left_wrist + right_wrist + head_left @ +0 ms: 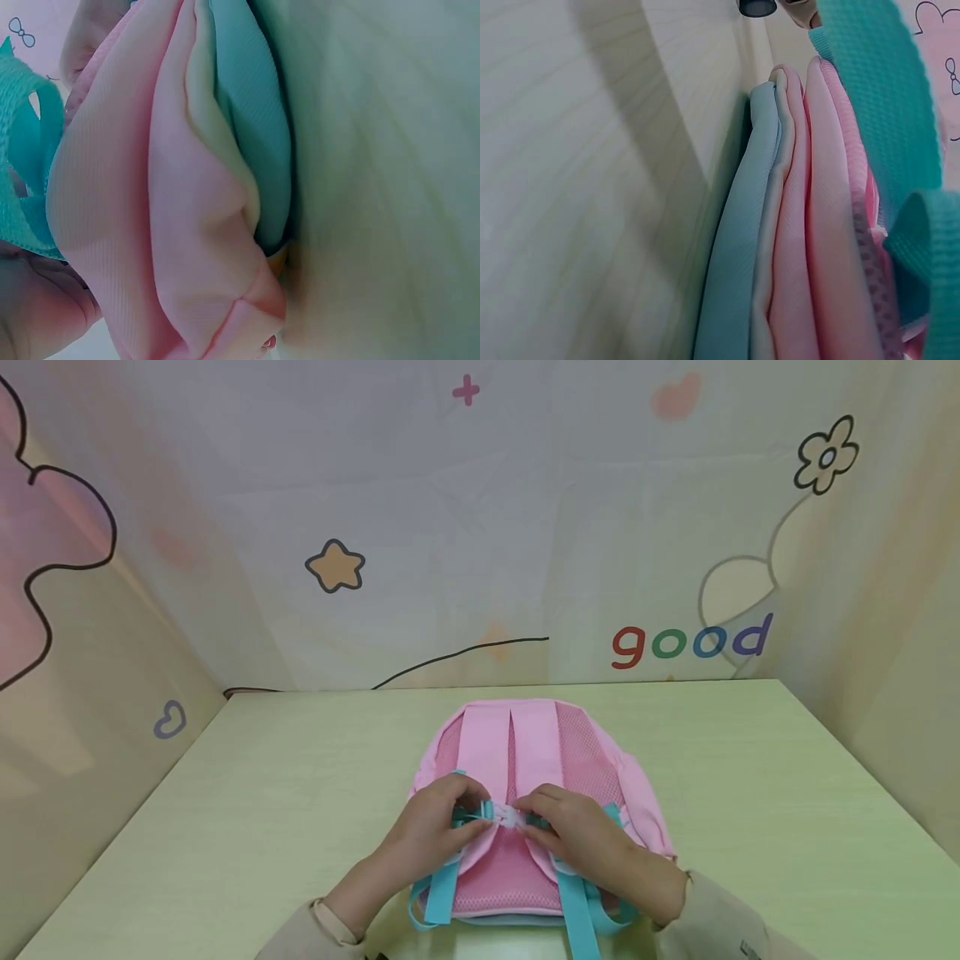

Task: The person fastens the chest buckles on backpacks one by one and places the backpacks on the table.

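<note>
A pink backpack (pixel 495 881) lies with its mesh back panel and two pink shoulder straps (pixel 486 743) facing up. Across the straps, at the middle, is a white plastic buckle (pixel 510 816) on teal webbing. My left hand (pixel 431 822) pinches the buckle's left end by the teal webbing between thumb and fingers. From the other side, my right hand (pixel 585 835) pinches the right end. The buckle's halves are at least close together; whether they are locked I cannot tell. In both wrist views the backpack's layered pink and teal side (pixel 739 217) fills the middle.
Teal strap tails (pixel 576 910) hang past the backpack's lower edge. The pack lies on a pale wood-grain table (pixel 262 793). Behind it stands a printed cloth backdrop (pixel 450 543) with a star, a flower and the word "good"; similar cloth walls flank both sides.
</note>
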Available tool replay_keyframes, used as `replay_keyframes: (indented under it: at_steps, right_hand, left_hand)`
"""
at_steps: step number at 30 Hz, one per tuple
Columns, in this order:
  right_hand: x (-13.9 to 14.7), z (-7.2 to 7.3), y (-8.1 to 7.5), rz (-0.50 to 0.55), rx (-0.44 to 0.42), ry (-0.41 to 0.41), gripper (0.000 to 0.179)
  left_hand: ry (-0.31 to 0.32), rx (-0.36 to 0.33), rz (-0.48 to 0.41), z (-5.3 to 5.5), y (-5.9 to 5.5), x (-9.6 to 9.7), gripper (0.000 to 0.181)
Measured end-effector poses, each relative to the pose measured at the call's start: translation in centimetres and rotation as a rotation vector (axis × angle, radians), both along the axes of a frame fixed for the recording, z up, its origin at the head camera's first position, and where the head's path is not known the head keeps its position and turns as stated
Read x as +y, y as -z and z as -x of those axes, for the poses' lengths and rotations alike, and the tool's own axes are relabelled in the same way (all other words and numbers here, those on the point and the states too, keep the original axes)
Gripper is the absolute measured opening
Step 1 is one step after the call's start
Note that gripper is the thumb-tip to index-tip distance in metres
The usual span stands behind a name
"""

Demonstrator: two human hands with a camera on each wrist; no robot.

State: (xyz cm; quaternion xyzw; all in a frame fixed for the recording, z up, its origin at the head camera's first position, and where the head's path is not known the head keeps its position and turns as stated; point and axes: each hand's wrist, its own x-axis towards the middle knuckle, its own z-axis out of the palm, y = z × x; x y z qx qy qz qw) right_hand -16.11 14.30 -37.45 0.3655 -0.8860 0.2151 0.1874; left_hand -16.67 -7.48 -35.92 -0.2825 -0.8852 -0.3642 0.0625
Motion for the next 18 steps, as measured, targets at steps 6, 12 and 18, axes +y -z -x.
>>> replay_keyframes:
  at_steps: [6,12,18]
  right_hand:
    - [0.04,0.03,0.06,0.020,-0.004,-0.012,0.023]
    - [0.07,0.08,0.04,0.058,-0.017,-0.024,0.022]
    - [-0.05,0.13,0.00,0.089,-0.048,-0.037,0.022]
  left_hand:
    - [0.006,-0.027,-0.024,0.08,0.19,0.09,0.017]
    - [0.004,-0.039,-0.051,0.10,0.44,0.21,0.017]
    - [-0.005,-0.057,-0.068,0.22,0.74,0.16,0.016]
